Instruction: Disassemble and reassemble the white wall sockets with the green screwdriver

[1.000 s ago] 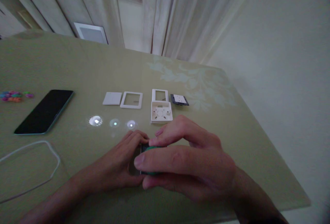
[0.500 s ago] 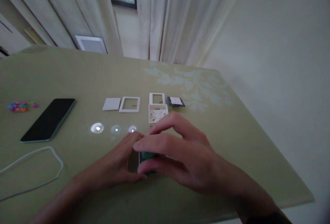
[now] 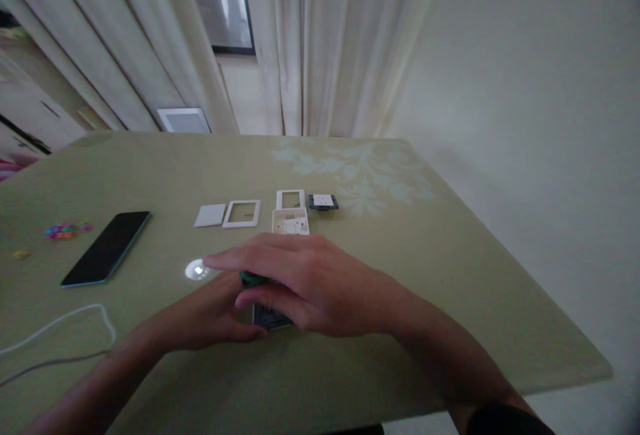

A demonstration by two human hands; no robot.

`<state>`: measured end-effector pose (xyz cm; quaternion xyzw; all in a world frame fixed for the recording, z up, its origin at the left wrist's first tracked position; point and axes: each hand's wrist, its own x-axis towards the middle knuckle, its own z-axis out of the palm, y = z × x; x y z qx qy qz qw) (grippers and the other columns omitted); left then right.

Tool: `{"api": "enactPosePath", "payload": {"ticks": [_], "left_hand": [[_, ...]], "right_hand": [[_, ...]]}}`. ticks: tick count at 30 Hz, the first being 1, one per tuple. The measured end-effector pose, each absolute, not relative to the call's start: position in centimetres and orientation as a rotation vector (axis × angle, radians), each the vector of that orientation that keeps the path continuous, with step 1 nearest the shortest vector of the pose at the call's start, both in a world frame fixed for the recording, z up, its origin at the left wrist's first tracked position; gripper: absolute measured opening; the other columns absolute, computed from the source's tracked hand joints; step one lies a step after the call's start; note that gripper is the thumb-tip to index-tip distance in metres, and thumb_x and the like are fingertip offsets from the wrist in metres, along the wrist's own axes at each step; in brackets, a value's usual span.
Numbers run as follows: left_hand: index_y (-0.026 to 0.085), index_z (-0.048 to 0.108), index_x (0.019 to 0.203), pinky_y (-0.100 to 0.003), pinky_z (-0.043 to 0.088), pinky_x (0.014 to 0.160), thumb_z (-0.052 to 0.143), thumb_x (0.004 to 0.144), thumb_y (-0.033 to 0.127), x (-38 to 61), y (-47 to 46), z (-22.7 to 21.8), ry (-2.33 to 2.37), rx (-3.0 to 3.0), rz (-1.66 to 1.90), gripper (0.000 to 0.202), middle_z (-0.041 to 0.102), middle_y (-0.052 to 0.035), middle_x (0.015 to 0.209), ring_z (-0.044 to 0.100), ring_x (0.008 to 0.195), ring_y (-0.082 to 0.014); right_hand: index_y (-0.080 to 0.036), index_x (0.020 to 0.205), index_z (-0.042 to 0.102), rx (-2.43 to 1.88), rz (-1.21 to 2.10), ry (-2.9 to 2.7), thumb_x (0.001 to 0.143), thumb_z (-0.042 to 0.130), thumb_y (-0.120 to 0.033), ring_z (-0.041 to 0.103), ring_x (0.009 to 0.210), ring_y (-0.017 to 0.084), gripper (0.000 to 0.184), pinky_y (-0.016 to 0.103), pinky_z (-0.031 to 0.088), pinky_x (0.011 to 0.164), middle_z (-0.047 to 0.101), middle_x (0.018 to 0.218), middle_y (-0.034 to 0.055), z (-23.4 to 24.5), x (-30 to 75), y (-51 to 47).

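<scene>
My right hand (image 3: 320,285) is closed around what looks like a screwdriver (image 3: 251,279); only part of its green handle shows between thumb and fingers. Beneath it on the table lies a dark, square wall-switch module (image 3: 270,315), mostly covered by my right hand. My left hand (image 3: 217,315) grips the module from the left, thumb at its near edge and fingertips hidden behind the right hand. Just beyond my hands sits an open white mounting box (image 3: 291,221). A white frame (image 3: 279,199) touches its far side, and another dark module with a white face (image 3: 323,201) lies to the right.
Left of the box are a second white frame (image 3: 242,224) and a white square plate (image 3: 209,215). Farther left lie a phone (image 3: 107,248), small colourful pieces (image 3: 64,231) and a white cable (image 3: 60,317). Curtains and a wall border the table (image 3: 450,275).
My right hand has turned, its fingers now stretching farther left over the green handle. My left hand keeps its place at the module. The head view has tilted up slightly.
</scene>
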<state>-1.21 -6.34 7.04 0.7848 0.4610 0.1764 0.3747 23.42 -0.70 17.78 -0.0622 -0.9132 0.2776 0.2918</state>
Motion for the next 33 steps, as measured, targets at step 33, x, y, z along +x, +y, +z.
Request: {"api": "enactPosePath", "payload": {"ticks": [33], "left_hand": [[0.013,0.071,0.104,-0.052,0.053,0.1,0.043,0.101,0.024,-3.7,6.0,6.3,2.205,2.145,0.231,0.03,0.075,-0.0248,0.109,0.07,0.111,-0.0415]], "right_hand": [[-0.02,0.109,0.075,-0.589,0.205,-1.817,0.1,0.078,-0.037,0.068,0.071,0.01,0.02,0.025,0.059,0.076,0.075,0.084,-0.0028,19.9,27.6,2.9]]}}
